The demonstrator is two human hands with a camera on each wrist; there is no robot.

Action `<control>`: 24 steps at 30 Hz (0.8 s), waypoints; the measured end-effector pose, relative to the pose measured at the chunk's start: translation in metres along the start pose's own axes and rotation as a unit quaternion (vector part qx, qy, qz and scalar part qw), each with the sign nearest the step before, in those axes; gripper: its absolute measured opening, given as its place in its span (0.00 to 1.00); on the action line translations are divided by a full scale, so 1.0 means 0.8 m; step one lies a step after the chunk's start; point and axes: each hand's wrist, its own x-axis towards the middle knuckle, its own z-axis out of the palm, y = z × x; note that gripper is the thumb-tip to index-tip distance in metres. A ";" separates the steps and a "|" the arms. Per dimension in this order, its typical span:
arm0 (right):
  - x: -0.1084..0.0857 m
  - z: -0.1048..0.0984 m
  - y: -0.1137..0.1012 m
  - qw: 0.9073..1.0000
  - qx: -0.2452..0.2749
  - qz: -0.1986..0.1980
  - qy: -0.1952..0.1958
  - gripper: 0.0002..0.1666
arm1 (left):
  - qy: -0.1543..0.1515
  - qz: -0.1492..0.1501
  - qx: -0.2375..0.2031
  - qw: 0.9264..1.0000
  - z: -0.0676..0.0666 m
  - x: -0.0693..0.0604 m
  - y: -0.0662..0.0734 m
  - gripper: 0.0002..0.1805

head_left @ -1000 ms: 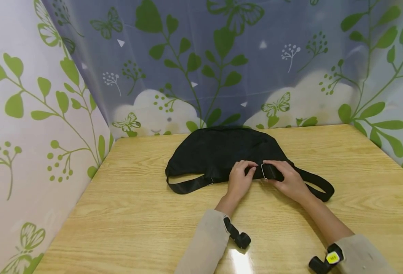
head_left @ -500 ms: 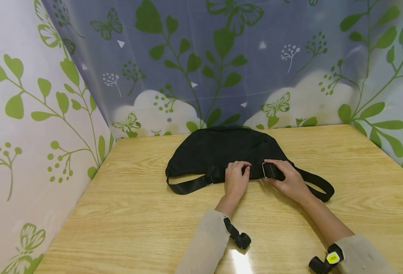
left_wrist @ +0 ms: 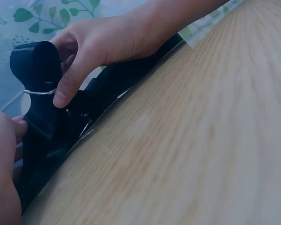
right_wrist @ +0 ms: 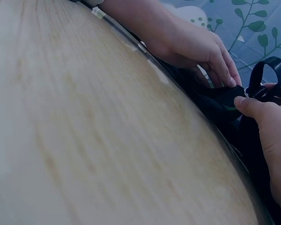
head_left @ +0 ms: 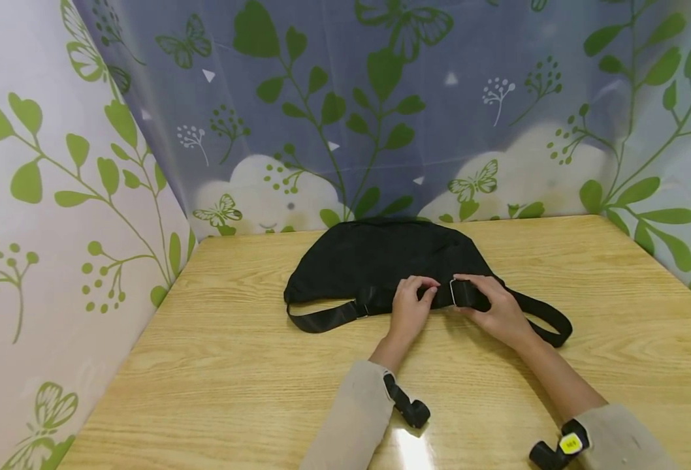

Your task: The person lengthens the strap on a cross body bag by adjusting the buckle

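Observation:
A black waist bag [head_left: 381,254] lies flat near the back of the table, its webbing strap [head_left: 322,321] running along the near edge. My right hand [head_left: 498,312] pinches the metal strap slider [head_left: 453,292] between thumb and fingers. In the left wrist view a loop of webbing [left_wrist: 36,58] stands up above that slider. Just left of it, my left hand [head_left: 409,310] pinches the strap, thumb against fingertips. The right wrist view has both hands close together at the strap, the left hand [right_wrist: 192,44] beyond the right thumb.
The wooden table [head_left: 234,391] extends toward me and to both sides. A patterned cloth [head_left: 322,98] hangs right behind the bag. A second slider [head_left: 361,309] sits on the strap at left, and a slack strap loop [head_left: 548,320] lies at right.
My left hand slid left along the strap, then came back right toward the slider. The strap left of it now bulges up slightly more. My right hand stays nearly in place.

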 end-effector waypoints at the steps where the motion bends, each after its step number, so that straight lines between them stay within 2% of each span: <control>1: 0.000 0.000 0.000 1.000 0.006 -0.001 -0.001 0.38 | -0.006 -0.002 -0.005 1.000 0.000 0.000 0.000 0.03; 7: -0.001 0.000 0.001 1.000 0.024 -0.012 -0.008 0.39 | -0.018 -0.007 -0.040 0.999 0.002 0.002 0.000 0.03; 13: -0.001 0.001 0.002 1.000 0.017 -0.011 -0.016 0.38 | -0.045 -0.009 -0.083 0.996 0.001 0.002 0.001 0.04; 17: -0.001 0.001 0.003 0.999 0.001 -0.028 -0.024 0.37 | -0.054 0.000 -0.092 0.994 0.001 0.002 0.002 0.05; 20: 0.000 0.002 0.005 0.999 -0.016 -0.040 -0.030 0.38 | -0.049 0.004 -0.091 0.995 0.001 0.002 0.001 0.06; 24: 0.000 0.002 0.006 0.998 -0.042 -0.042 -0.037 0.38 | -0.055 0.003 -0.066 0.996 0.001 0.001 0.001 0.06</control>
